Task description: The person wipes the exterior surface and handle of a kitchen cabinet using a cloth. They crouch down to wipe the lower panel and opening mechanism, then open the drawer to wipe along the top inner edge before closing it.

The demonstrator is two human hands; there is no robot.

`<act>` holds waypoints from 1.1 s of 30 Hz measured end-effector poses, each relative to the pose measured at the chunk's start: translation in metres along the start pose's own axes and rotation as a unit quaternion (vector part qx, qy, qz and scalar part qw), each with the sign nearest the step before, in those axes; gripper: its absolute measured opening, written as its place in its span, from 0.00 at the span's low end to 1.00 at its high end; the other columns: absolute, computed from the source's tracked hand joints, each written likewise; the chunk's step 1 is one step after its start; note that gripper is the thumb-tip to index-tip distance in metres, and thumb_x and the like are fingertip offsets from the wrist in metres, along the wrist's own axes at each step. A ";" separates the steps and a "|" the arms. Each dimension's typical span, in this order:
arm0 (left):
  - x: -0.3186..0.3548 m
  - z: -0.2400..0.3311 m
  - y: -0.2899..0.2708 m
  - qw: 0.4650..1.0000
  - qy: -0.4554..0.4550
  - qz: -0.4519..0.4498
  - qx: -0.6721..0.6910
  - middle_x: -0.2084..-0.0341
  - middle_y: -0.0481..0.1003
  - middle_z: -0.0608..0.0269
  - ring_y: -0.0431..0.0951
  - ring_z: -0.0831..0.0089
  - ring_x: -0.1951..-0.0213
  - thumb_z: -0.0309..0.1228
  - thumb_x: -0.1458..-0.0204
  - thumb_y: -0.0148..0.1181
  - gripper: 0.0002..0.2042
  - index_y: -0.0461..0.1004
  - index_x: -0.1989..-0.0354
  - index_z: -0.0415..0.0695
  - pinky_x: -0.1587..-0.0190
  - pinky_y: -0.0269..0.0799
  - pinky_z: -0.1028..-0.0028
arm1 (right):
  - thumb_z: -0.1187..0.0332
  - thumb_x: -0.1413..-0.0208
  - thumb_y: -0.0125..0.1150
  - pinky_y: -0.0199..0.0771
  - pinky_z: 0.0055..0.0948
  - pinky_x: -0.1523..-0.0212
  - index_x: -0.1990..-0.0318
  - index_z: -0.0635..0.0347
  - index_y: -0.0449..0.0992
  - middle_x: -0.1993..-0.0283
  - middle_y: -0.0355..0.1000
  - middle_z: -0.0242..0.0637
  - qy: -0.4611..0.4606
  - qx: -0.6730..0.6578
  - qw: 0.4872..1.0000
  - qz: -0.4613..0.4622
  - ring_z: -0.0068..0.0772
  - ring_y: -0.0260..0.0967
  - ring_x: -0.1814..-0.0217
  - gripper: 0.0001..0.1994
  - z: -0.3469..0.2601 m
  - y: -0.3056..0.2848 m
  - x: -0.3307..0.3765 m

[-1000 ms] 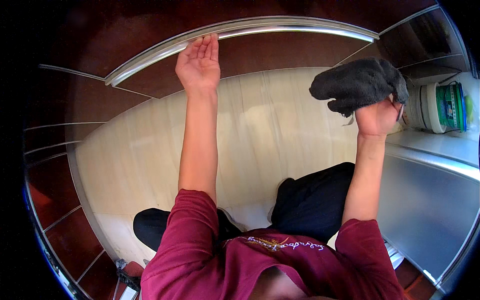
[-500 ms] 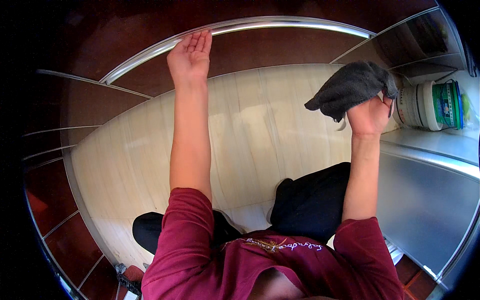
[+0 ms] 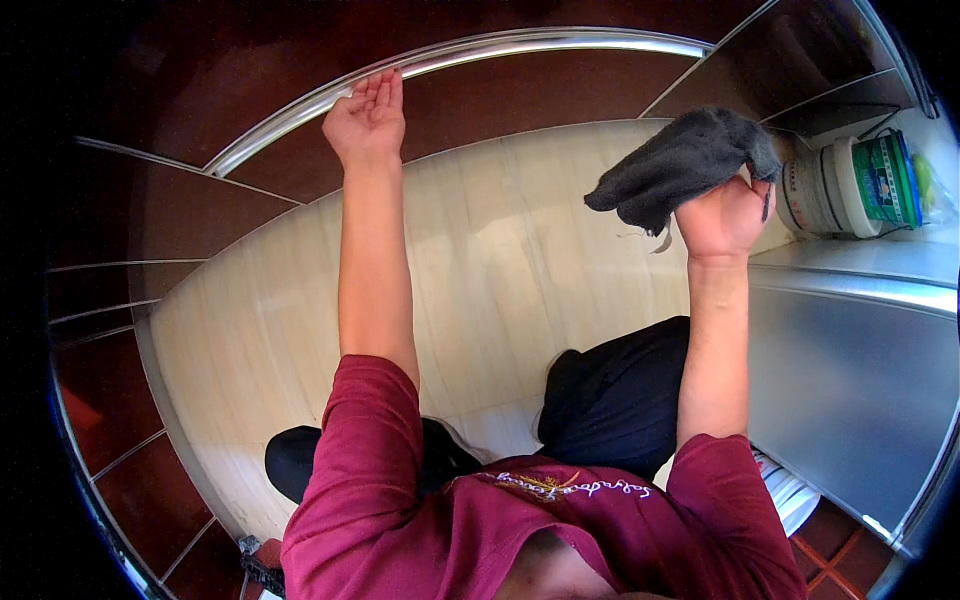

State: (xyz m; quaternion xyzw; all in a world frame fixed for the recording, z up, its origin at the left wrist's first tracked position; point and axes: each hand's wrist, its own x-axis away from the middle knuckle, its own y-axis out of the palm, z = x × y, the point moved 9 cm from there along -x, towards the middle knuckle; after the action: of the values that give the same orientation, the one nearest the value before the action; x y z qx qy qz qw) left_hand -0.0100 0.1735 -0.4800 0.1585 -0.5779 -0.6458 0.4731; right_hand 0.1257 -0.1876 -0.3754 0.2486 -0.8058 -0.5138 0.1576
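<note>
My left hand (image 3: 367,120) is palm up with its fingers stretched out, the tips touching a long shiny metal handle rail (image 3: 540,43). That rail runs across the dark red-brown cabinet front (image 3: 520,95) ahead of me. Off to the right, my right hand (image 3: 722,217) grips a dark grey cloth (image 3: 690,165), bunched up and covering most of the fingers. A thin pale strip or loose thread dangles from the cloth's lower edge. The cloth is held out above the floor, apart from the cabinet front.
Pale wood-look flooring (image 3: 480,290) lies below me. At the right, a white bucket (image 3: 815,190) and a green container (image 3: 885,180) stand beyond a smooth grey panel (image 3: 850,390). Dark red panels (image 3: 120,400) curve along the left. A white object (image 3: 785,495) shows behind my right sleeve.
Both hands have shifted slightly left in the picture, as has the surrounding scene. My left fingers stay at the rail, and the cloth stays in my right hand.
</note>
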 end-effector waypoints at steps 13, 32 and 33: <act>0.018 0.003 -0.001 0.997 -0.018 -0.047 0.057 0.53 0.65 0.40 0.64 0.46 0.44 0.24 0.58 0.44 0.20 0.63 0.56 0.23 0.37 0.59 0.53 | 0.64 0.43 0.49 0.69 0.35 0.53 0.66 0.58 0.71 0.64 0.70 0.37 0.202 0.124 0.963 0.128 0.36 0.69 0.59 0.09 0.095 -0.024 0.013; 0.002 0.043 -0.005 0.999 -0.002 -0.042 0.012 0.56 0.63 0.41 0.64 0.46 0.47 0.24 0.58 0.44 0.15 0.60 0.61 0.27 0.37 0.58 0.52 | 0.64 0.43 0.39 0.68 0.48 0.58 0.68 0.62 0.71 0.65 0.72 0.44 0.110 0.017 0.970 0.217 0.46 0.66 0.64 0.14 0.199 -0.023 -0.131; 0.000 0.044 -0.004 0.999 0.000 -0.044 0.012 0.55 0.62 0.40 0.63 0.45 0.46 0.24 0.58 0.42 0.17 0.59 0.59 0.26 0.36 0.57 0.50 | 0.64 0.43 0.39 0.68 0.47 0.58 0.70 0.61 0.71 0.65 0.72 0.43 0.105 0.004 0.968 0.227 0.45 0.66 0.64 0.14 0.199 -0.016 -0.129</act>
State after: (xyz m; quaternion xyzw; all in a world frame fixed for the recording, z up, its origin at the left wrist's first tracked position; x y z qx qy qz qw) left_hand -0.0448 0.1996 -0.4716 0.1891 -0.5785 -0.6588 0.4423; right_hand 0.1346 0.0291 -0.4735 0.1125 -0.8223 -0.4321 0.3529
